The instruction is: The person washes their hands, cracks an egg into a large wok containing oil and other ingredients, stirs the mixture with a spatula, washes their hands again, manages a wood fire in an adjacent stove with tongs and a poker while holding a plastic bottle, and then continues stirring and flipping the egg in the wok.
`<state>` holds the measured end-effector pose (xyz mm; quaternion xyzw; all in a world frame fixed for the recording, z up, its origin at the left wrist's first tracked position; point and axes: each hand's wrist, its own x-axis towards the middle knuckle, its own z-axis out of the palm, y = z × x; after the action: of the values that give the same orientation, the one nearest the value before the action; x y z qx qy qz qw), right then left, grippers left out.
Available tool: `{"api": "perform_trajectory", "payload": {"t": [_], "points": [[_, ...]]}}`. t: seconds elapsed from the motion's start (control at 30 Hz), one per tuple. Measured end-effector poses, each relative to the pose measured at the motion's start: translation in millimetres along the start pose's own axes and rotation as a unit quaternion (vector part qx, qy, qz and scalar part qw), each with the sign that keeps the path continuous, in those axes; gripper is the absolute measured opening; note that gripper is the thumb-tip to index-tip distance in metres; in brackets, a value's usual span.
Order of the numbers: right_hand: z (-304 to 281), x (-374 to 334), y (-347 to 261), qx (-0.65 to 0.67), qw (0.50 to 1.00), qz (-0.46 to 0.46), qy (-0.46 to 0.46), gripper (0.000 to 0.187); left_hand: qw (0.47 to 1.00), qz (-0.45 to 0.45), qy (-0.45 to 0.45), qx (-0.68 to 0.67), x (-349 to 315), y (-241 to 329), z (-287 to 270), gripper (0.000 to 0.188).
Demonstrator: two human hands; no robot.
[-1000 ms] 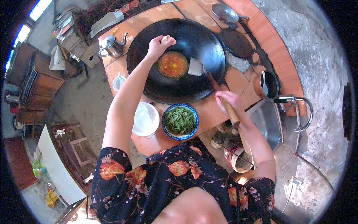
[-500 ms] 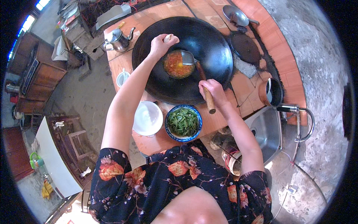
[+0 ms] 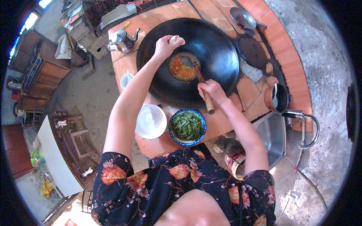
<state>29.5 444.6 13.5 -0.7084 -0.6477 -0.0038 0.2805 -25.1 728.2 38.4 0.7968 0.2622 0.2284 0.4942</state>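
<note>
A large black wok (image 3: 220, 62) holds an orange-red, soupy mixture (image 3: 180, 71) with small red pieces, pooled at its bottom. My left hand (image 3: 168, 47) hovers over the wok's left side, fingers closed around a small pale eggshell (image 3: 173, 39), mostly hidden by them. Below the wok's centre, my right hand (image 3: 213, 90) grips the wooden handle of a wok spatula (image 3: 200, 73). Its metal head dips into the mixture. Nearer to me, a blue-patterned bowl (image 3: 204, 128) of cut green vegetables (image 3: 186, 126) stands beside a white bowl (image 3: 151, 121).
A metal kettle (image 3: 122, 42) and a white cup (image 3: 126, 80) stand left of the wok. To its right are a dark round lid (image 3: 252, 51), a metal ladle (image 3: 243, 18) and a dark pot (image 3: 281, 98). A steel sink (image 3: 272, 137) with a faucet (image 3: 316, 130) lies at the right.
The spatula head has sunk deeper into the mixture and tilted. A bright yellow spot beside it no longer shows. My left hand stays over the wok; the whole view has shifted slightly.
</note>
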Motion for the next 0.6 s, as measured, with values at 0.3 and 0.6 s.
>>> {"api": "perform_trajectory", "payload": {"t": [0.3,0.6], "points": [[0.8,18.2,2.2,0.019,0.999,0.008,0.025,0.011,1.000,0.017,0.010,0.012,2.2,-5.4,1.2,0.045],[-4.5,20.0,12.1,0.134,0.981,0.138,-0.016,0.016,0.999,0.013,0.011,0.030,2.9,-0.2,4.6,0.049]]}}
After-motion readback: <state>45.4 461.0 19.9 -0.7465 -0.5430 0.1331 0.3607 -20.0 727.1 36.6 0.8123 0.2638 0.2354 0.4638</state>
